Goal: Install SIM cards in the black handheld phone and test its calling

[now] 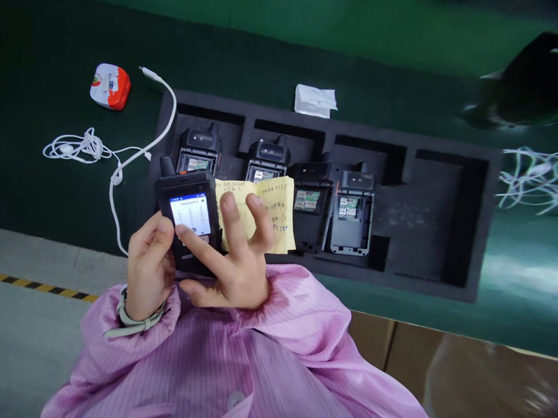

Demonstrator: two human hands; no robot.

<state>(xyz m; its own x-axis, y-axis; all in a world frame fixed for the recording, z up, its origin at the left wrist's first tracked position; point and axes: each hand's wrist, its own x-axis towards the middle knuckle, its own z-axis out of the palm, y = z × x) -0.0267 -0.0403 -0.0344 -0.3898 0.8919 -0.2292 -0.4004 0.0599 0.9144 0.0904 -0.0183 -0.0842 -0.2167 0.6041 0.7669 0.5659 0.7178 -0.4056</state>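
My left hand [148, 267] grips a black handheld radio phone [189, 222] with a lit screen, thumb on its face. My right hand [232, 260] has its fingers spread; its index finger reaches across to the phone's keypad, and a yellow handwritten note [272, 203] is tucked between its other fingers. Both hands are held over the near edge of a black foam tray [427, 221] on the green belt. Several black phones lie in the tray's slots with their backs open, among them one at the far left [197, 152] and one on the right [352, 215].
White earphones with a cable [79, 147] lie left of the tray, a red and white tin [109, 86] beyond them. A white folded wipe [315, 100] sits behind the tray. Another tangle of white cable [536, 176] lies at the right. The tray's right slots hold nothing.
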